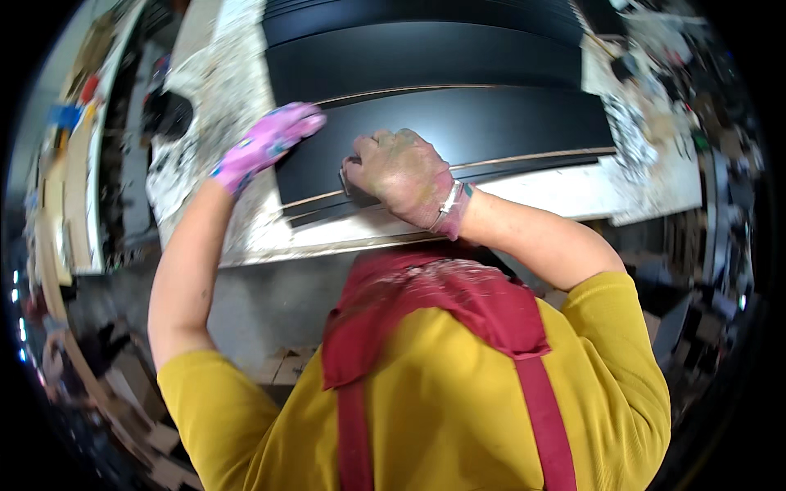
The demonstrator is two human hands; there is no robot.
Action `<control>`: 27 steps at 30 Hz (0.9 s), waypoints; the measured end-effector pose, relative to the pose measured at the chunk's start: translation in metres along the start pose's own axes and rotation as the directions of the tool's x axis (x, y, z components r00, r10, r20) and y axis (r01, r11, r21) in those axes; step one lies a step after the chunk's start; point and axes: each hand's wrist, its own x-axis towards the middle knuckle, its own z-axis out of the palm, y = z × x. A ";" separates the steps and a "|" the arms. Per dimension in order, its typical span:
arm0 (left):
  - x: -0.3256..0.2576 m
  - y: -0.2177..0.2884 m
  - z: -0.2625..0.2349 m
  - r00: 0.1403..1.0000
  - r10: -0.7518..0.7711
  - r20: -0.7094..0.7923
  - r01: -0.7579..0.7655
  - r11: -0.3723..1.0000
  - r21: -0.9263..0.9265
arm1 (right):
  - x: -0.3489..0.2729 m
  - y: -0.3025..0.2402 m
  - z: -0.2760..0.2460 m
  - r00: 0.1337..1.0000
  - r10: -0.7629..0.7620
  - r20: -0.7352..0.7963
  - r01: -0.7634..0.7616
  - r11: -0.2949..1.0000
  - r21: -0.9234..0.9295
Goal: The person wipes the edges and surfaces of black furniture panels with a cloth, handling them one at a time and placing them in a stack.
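Observation:
My left hand (pixel 274 141), in a pink-purple glove, bends over the left end of a glossy black panel (pixel 508 123) and holds it there. My right hand (pixel 405 176) is in a worn, stained glove with a band round its wrist. Its fingers are curled closed over the panel near the front edge. A small, thin, pale-edged piece (pixel 344 182) shows beside the curled fingers; what it is I cannot make out. The panel's front edge shows a raw brown line, and another dark strip lies just below it.
More black panels (pixel 426 53) lie behind on the white, paint-worn table (pixel 344 231). Crumpled foil-like wrapping (pixel 629 131) sits at the right. A dark round object (pixel 169 114) is at the left. Cardboard pieces (pixel 286 367) lie on the floor below.

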 end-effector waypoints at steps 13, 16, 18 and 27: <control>0.010 -0.018 0.004 0.999 -0.030 -0.022 0.033 0.990 0.140 | -0.265 0.201 -0.089 0.908 0.409 -0.093 -0.400 0.780 -0.481; 0.015 -0.016 0.003 0.999 -0.049 -0.006 0.050 0.991 0.127 | -0.327 0.249 -0.104 0.842 0.517 -0.155 -0.512 0.673 -0.533; 0.013 -0.012 0.002 0.996 -0.091 -0.009 0.092 0.986 0.141 | -0.349 0.269 -0.121 0.806 0.579 -0.120 -0.534 0.625 -0.569; 0.033 0.015 -0.010 0.923 -0.120 -0.365 0.140 0.990 0.030 | -0.369 0.333 -0.111 0.120 0.993 0.011 -0.712 0.078 0.698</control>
